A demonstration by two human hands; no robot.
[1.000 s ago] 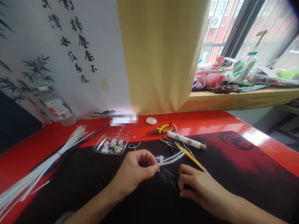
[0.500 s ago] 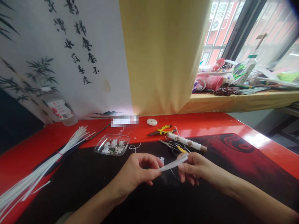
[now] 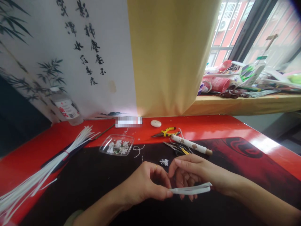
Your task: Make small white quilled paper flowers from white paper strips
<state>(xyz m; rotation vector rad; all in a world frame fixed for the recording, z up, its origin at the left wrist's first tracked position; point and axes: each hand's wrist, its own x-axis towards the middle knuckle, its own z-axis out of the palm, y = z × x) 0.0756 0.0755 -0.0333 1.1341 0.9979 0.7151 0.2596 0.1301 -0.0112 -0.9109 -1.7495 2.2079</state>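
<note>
Between thumb and index finger, my left hand (image 3: 150,182) pinches one end of a folded white strip (image 3: 192,189), whose two free ends point right. My right hand (image 3: 191,172) is beside it with its fingers curled loosely, partly behind the strip; whether it touches or holds anything is unclear. A small white knotted ornament (image 3: 164,162) lies on the black mat (image 3: 89,175) just beyond my hands. Farther left, a clear dish (image 3: 116,145) contains white flower pieces.
White strips (image 3: 56,161) lie bundled at left. Yellow-handled pliers (image 3: 166,132), scissors (image 3: 177,148) and a white-wrapped roll (image 3: 191,144) lie beyond my right hand. A white oval object (image 3: 155,123) and a bottle (image 3: 68,108) stand toward the back of the red table (image 3: 223,125).
The strip has moved down and right and its ends have parted. My right fingers have left its far end and shifted left. The knotted ornament is more visible, and the view has shifted slightly.
</note>
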